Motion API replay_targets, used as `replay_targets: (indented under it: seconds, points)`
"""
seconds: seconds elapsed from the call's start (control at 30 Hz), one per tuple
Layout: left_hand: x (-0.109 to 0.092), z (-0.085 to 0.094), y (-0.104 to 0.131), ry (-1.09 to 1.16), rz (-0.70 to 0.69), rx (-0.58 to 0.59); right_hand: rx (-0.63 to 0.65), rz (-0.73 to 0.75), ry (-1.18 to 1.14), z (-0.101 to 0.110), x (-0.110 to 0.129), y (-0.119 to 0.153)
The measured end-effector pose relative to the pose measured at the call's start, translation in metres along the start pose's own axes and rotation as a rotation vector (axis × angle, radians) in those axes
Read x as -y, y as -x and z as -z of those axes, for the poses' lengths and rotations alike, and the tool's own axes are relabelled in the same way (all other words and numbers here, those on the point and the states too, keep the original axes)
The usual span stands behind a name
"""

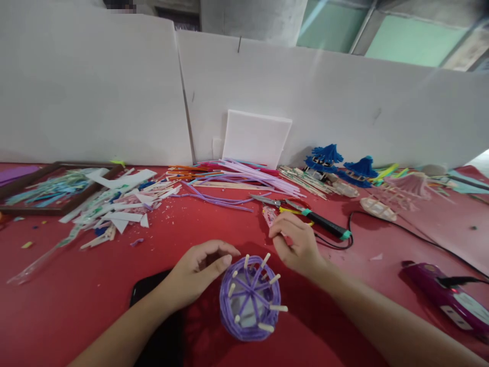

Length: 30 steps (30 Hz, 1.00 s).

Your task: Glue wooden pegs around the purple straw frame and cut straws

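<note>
Purple basket (228,322) between left hand (198,270) and right hand (300,244), pliers (268,200) beyond

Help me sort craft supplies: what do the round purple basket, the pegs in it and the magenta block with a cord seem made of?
Basket: matte, soft-looking strands, perhaps chenille or yarn, judging by the fuzzy-edged coils.
Pegs: likely plain, unpainted wood, from their pale tan color.
Magenta block: probably glossy hard plastic, since its smooth, rounded shell catches highlights.

No text, label, brand, number or sign is readable, either around the grip or farther out.
</note>
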<state>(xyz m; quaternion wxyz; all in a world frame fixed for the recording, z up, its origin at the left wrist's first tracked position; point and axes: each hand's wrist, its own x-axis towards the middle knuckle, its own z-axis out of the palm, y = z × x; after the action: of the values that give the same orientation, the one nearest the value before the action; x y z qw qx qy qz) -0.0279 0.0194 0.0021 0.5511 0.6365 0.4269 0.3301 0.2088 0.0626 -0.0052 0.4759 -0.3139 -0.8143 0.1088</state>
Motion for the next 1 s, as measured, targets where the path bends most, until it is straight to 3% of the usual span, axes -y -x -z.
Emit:
replay_targets:
  seconds: [0.23,0.43,0.53,1.0]
  points:
    - [-0.003,0.0,0.007,0.077,-0.137,0.008,0.079,-0.01,-0.204,-0.022,0.014,0.01]
    - [-0.007,0.004,0.006,0.206,-0.183,0.222,0.087,-0.196,-0.327,-0.024,0.007,0.015]
    - [-0.006,0.005,0.005,0.261,-0.172,0.27,0.081,-0.239,-0.328,-0.025,0.003,0.017]
    - [-0.004,0.002,0.003,0.141,-0.176,0.163,0.09,-0.287,-0.325,-0.023,0.009,0.014]
